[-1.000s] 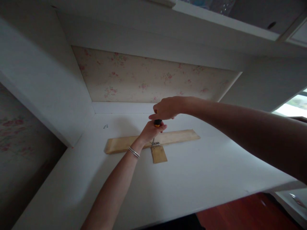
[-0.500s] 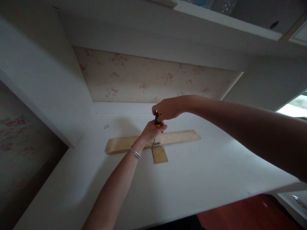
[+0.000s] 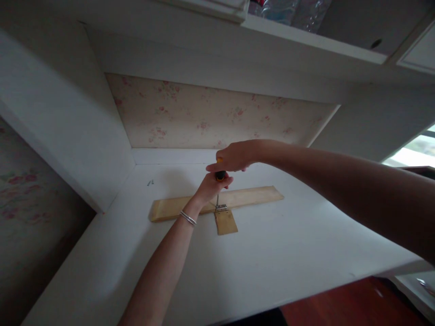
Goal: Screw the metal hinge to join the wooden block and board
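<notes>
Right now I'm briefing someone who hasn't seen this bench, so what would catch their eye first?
Both hands meet mid-frame on a black-and-orange screwdriver: the right hand caps its top, the left hand grips lower down. Its tip stands on a small metal hinge joining a long wooden strip to a short wooden piece on the white desk. Behind is faded floral wallpaper.

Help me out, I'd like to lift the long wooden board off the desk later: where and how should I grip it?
Probably at its right end, coming from the right. The long wooden board lies flat on the white desk, and that end is bare. Its middle is taken up: the left hand and right hand hold a screwdriver upright over the metal hinge joining it to the small wooden piece.
</notes>
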